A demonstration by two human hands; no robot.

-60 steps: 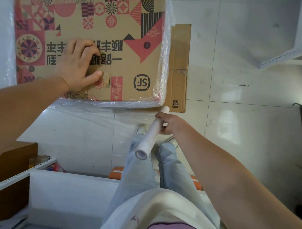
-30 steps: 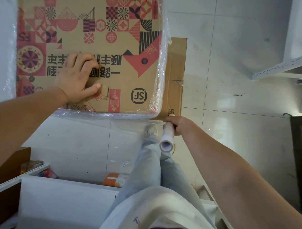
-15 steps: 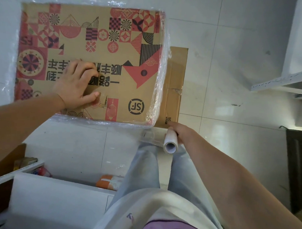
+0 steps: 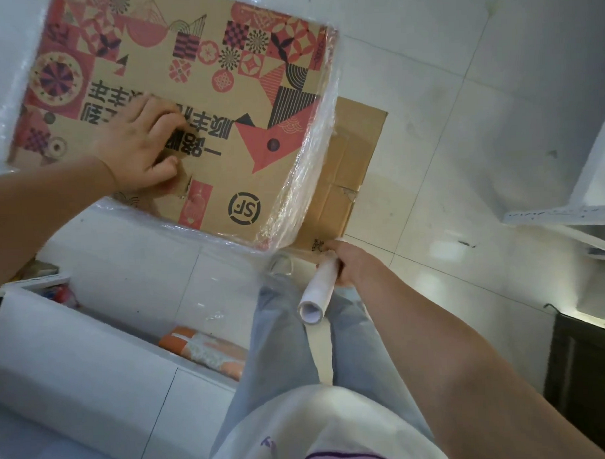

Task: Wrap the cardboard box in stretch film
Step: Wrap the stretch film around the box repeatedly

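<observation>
Left hand [image 4: 139, 149] still flat-ish on cardboard box [image 4: 200, 105] top, steadying it on floor. Right hand [image 4: 347, 263] gripping film roll [image 4: 318, 290], now swung round near box corner. Film already on sides, guess another lap coming.

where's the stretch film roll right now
In the head view the stretch film roll sits centre-right, gripped by the right hand, just below the near right corner of the cardboard box and above the person's legs.

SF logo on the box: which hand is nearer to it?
Left. The left hand rests on the box top, just left of the SF logo; the right hand holds the roll beyond the box corner.
</observation>
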